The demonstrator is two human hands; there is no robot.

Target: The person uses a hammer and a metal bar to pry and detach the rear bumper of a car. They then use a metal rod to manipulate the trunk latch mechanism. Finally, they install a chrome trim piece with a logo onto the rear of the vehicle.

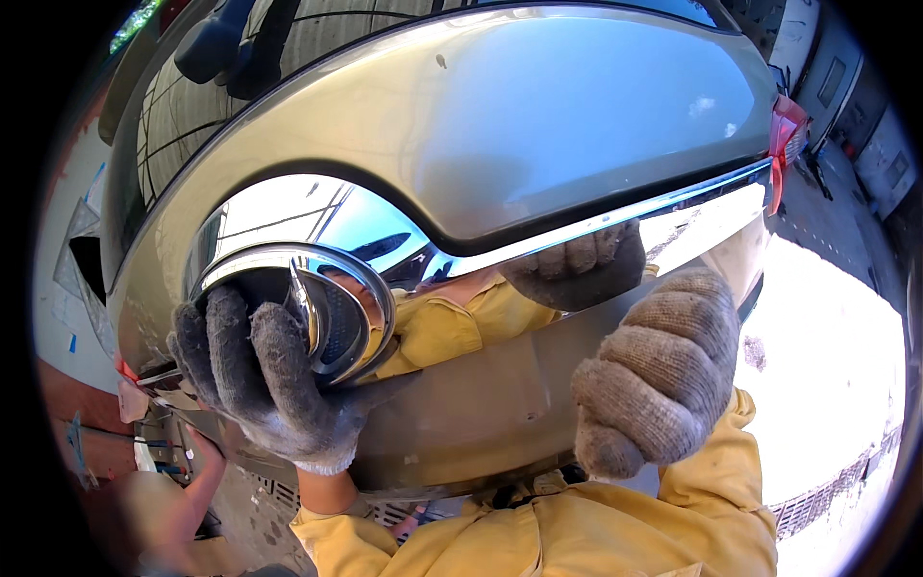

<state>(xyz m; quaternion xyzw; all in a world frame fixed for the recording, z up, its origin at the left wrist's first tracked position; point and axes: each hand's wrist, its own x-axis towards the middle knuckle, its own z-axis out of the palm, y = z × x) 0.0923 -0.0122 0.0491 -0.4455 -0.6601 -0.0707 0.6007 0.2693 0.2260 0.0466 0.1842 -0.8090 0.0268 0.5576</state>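
Left grip (269, 385), gloved in grey, has its fingers bent over the left part of a round chrome-ringed fitting (338, 332), covering much of its dark centre; whether they grasp the rim cannot be told. That fitting sits in mirror-like chrome trim (452, 332) low on the gold-coloured car body (548, 125). Right grip (659, 375) is curled into a fist before the trim, its palm and anything inside hidden. At lower left, another person (205, 471) is blurred and partly lost in shadow.
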